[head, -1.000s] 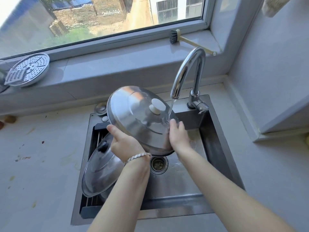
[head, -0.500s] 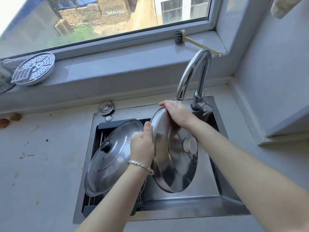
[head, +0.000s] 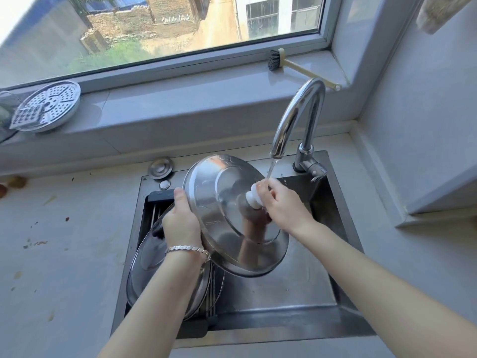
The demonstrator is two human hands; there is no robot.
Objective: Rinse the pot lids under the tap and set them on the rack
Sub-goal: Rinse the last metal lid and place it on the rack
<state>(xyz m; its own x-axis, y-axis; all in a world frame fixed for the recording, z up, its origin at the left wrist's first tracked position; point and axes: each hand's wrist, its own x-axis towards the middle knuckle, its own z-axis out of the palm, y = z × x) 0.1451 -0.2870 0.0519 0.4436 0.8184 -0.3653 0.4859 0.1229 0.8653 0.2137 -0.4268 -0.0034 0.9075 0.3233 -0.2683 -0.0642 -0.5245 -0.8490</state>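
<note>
Steel lid [head: 222,215] knob-side up again, left hand [head: 180,223] round its edge [head: 186,180], right hand [head: 284,205] pinching knob [head: 251,198].

I can read no text, brand or number anywhere; pale marks on the brick wall [head: 154,24] outside, toward eleven o'clock, are too blurred.

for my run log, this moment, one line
left hand grips steel lid | right hand holds its knob under tap | second lid on rack

Sunlit window [head: 165,29] above grey sill [head: 180,81]
</note>
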